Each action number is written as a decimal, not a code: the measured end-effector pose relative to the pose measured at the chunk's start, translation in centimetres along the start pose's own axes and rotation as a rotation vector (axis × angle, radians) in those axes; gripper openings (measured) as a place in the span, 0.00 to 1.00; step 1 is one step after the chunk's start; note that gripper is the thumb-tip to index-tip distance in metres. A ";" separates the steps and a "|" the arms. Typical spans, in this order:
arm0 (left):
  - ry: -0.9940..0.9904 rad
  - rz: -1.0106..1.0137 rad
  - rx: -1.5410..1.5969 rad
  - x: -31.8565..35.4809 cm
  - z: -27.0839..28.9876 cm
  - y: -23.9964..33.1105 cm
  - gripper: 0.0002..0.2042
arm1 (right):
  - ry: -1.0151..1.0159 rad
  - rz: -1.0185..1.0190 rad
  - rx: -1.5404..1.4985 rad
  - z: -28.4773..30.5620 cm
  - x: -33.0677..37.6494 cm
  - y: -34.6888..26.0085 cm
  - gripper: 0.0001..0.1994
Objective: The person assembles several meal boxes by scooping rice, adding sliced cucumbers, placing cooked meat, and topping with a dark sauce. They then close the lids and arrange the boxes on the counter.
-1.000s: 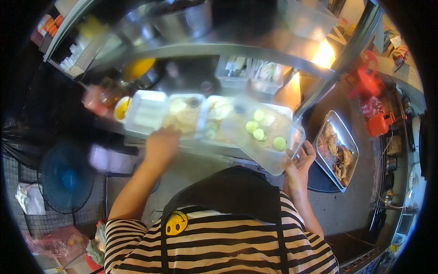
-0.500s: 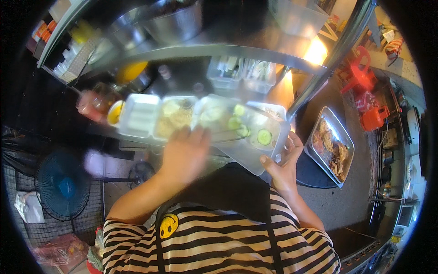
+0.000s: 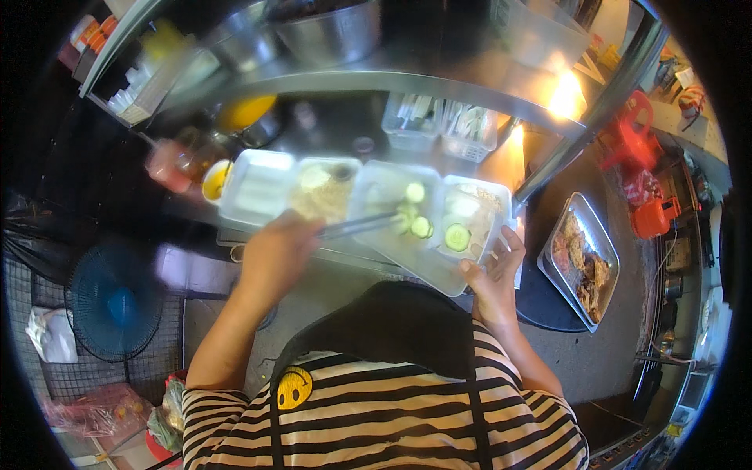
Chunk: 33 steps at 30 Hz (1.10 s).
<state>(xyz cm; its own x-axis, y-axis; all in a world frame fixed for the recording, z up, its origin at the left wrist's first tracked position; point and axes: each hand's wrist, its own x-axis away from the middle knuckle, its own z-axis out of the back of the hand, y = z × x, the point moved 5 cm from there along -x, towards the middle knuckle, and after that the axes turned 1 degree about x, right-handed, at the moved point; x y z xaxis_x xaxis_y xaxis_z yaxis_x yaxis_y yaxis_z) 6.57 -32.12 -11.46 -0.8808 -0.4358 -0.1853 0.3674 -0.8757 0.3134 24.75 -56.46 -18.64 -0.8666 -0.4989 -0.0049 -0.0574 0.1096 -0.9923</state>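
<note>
Fingers of your left hand [image 3: 278, 244] close around thin chopsticks [image 3: 359, 225]; your right hand [image 3: 495, 274] grips the translucent tub [image 3: 440, 270]. Since half a second ago you've drawn the sticks back leftward; their tips end beside cucumber slices [image 3: 421, 228], so none looks securely picked yet. White boxes [image 3: 254, 192] lie beyond.

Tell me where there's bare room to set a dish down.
On the upper shelf, between the metal pot and the clear bin. Crowded: the row of white boxes below, where the right hand holds the cucumber container and the left hand a thin utensil.
</note>
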 end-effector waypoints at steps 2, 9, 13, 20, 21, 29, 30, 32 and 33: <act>-0.031 -0.091 -0.134 -0.6 0.9 1.7 0.16 | -0.021 0.033 0.040 -0.4 0.0 -0.1 0.47; -0.029 -0.158 -0.489 -1.4 -2.5 3.9 0.16 | -0.070 0.104 0.108 -1.9 0.1 -1.5 0.48; -0.014 -0.172 -0.533 -0.7 -2.7 4.1 0.17 | -0.067 0.133 0.182 -1.5 -0.1 -1.2 0.48; 0.038 0.051 -0.270 0.6 0.6 -0.1 0.11 | 0.034 0.043 0.119 -0.1 -0.3 0.2 0.47; 0.101 0.065 -0.217 1.0 1.6 -0.8 0.10 | 0.052 0.054 0.122 0.5 -0.5 0.8 0.46; 0.349 0.131 -0.636 2.9 -3.5 -11.5 0.14 | 0.073 0.026 0.028 0.5 -0.3 1.0 0.45; 0.339 0.141 -0.647 3.1 -4.4 -12.3 0.14 | 0.066 0.019 0.021 0.3 -0.3 0.9 0.45; 0.320 0.156 -0.665 3.4 -5.4 -12.9 0.14 | 0.058 0.005 0.011 0.1 -0.2 0.6 0.44; 0.271 0.200 -0.592 3.7 -5.5 -13.1 0.16 | 0.051 0.015 0.021 0.1 -0.2 0.6 0.44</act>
<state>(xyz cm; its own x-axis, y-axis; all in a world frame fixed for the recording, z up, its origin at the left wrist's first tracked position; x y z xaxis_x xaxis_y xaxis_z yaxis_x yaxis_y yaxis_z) 0.17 -23.41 -21.40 -0.7012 -0.5701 -0.4281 0.6849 -0.7054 -0.1825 24.98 -56.36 -19.25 -0.8914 -0.4529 -0.0143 -0.0342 0.0987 -0.9945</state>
